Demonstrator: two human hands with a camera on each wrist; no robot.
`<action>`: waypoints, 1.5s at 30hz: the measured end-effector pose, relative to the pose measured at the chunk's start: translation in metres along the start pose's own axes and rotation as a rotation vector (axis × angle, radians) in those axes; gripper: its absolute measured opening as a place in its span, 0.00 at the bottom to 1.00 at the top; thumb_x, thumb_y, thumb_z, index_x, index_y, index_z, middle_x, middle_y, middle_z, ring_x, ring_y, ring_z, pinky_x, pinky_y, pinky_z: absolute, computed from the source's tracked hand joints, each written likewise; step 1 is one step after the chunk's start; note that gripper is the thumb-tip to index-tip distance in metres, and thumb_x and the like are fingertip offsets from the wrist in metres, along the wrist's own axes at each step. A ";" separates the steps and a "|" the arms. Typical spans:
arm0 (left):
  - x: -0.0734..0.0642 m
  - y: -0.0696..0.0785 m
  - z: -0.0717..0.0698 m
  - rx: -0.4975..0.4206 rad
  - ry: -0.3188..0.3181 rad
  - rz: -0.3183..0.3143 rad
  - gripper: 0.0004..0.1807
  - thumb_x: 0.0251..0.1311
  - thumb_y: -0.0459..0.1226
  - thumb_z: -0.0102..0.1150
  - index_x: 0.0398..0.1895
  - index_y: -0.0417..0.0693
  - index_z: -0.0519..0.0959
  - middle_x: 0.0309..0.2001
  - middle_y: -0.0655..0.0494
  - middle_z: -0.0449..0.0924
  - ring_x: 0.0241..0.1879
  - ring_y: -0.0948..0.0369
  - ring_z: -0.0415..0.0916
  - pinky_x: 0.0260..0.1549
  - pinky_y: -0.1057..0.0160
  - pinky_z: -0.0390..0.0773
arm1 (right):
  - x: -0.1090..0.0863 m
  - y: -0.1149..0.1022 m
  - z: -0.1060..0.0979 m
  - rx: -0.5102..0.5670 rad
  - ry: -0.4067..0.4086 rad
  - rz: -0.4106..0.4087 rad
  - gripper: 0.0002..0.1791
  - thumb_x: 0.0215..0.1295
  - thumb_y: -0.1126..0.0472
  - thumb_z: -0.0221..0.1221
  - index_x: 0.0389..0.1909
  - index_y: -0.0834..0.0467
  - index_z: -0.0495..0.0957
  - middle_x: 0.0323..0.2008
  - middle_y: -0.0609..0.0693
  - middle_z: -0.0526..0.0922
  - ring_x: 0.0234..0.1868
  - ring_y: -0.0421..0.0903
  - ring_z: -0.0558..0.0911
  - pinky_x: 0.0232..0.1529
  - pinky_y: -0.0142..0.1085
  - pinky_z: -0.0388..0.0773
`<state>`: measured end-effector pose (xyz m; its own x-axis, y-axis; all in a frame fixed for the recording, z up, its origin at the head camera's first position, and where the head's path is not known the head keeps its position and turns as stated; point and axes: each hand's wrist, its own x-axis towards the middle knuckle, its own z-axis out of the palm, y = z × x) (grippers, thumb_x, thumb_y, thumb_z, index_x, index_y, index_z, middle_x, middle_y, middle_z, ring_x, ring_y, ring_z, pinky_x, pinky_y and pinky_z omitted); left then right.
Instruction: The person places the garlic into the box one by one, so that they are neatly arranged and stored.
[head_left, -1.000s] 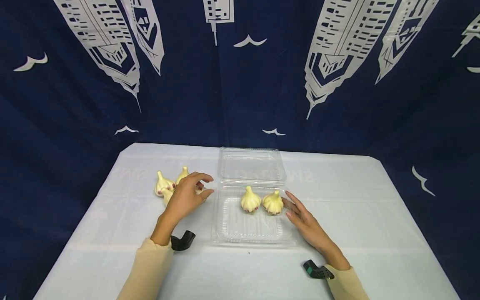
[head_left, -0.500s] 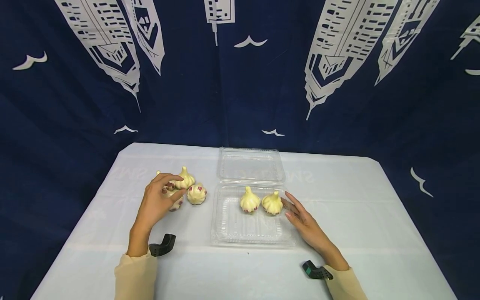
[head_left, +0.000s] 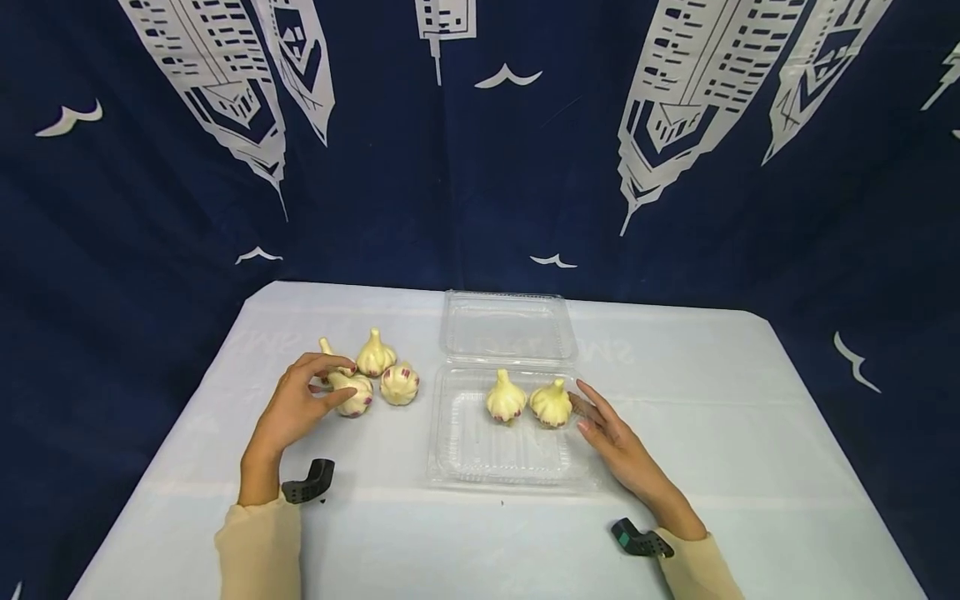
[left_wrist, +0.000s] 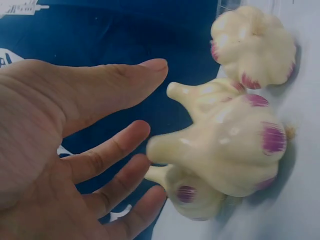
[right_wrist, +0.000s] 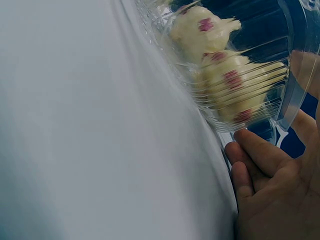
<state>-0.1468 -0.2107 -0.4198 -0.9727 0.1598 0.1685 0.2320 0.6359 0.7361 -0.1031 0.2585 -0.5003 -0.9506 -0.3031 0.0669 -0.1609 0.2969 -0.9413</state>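
My left hand (head_left: 292, 408) is at the left pile of garlic bulbs, thumb and fingers spread apart. In the left wrist view its fingertips point toward the neck of the nearest garlic bulb (left_wrist: 235, 145), with a gap still showing beside the thumb. Behind that bulb are a second bulb (head_left: 375, 354) and a third partly covered by the hand; another garlic bulb (head_left: 400, 384) lies to their right. My right hand (head_left: 630, 458) rests against the right side of a clear plastic clamshell box (head_left: 480, 467), fingers fairly straight. Two garlic bulbs (head_left: 506, 398) sit side by side inside the box.
The box's lid (head_left: 510, 329) is folded back flat toward the far edge of the white-covered table (head_left: 720, 400). A dark blue printed cloth (head_left: 450, 183) hangs behind the table. Each wrist wears a black camera mount (head_left: 309, 482).
My left hand has moved left from beside the box to the garlic pile, uncovering the bulb on the pile's right. The right hand has stayed at the box's side.
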 end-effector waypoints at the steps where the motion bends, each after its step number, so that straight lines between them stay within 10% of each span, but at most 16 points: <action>1: 0.001 -0.001 0.000 -0.005 -0.006 -0.001 0.20 0.56 0.29 0.70 0.53 0.40 0.81 0.54 0.42 0.76 0.47 0.50 0.72 0.44 0.48 0.75 | 0.000 -0.001 0.000 -0.001 0.001 -0.001 0.34 0.80 0.60 0.47 0.80 0.45 0.46 0.76 0.64 0.58 0.76 0.63 0.56 0.61 0.15 0.59; 20: 0.005 -0.005 0.019 -0.018 -0.134 -0.100 0.17 0.62 0.24 0.61 0.54 0.42 0.79 0.56 0.40 0.77 0.46 0.49 0.72 0.42 0.56 0.72 | -0.001 -0.002 -0.001 0.021 -0.011 -0.001 0.34 0.80 0.61 0.46 0.80 0.44 0.46 0.76 0.64 0.57 0.76 0.63 0.55 0.62 0.15 0.59; 27: 0.005 -0.004 0.022 -0.044 -0.195 -0.127 0.19 0.61 0.24 0.61 0.56 0.40 0.77 0.71 0.31 0.64 0.72 0.37 0.58 0.59 0.39 0.70 | -0.001 -0.002 -0.001 0.018 -0.007 0.004 0.34 0.80 0.60 0.47 0.80 0.44 0.46 0.76 0.64 0.57 0.76 0.62 0.56 0.61 0.15 0.59; 33: 0.005 -0.006 0.024 -0.062 -0.209 -0.132 0.19 0.61 0.24 0.61 0.56 0.40 0.77 0.72 0.30 0.61 0.75 0.36 0.52 0.70 0.35 0.55 | -0.001 -0.002 -0.002 0.022 -0.010 0.006 0.34 0.80 0.59 0.47 0.80 0.44 0.46 0.76 0.63 0.57 0.77 0.62 0.55 0.62 0.15 0.59; 45: 0.001 -0.004 0.018 -0.031 -0.161 -0.054 0.19 0.60 0.24 0.63 0.54 0.41 0.78 0.65 0.34 0.72 0.67 0.37 0.66 0.60 0.35 0.67 | -0.001 -0.003 -0.001 0.021 -0.008 0.011 0.34 0.80 0.60 0.47 0.80 0.44 0.46 0.76 0.64 0.57 0.76 0.62 0.56 0.61 0.15 0.59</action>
<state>-0.1485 -0.1998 -0.4340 -0.9689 0.2463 0.0234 0.1769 0.6235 0.7616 -0.1025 0.2591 -0.4975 -0.9502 -0.3068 0.0542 -0.1449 0.2813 -0.9486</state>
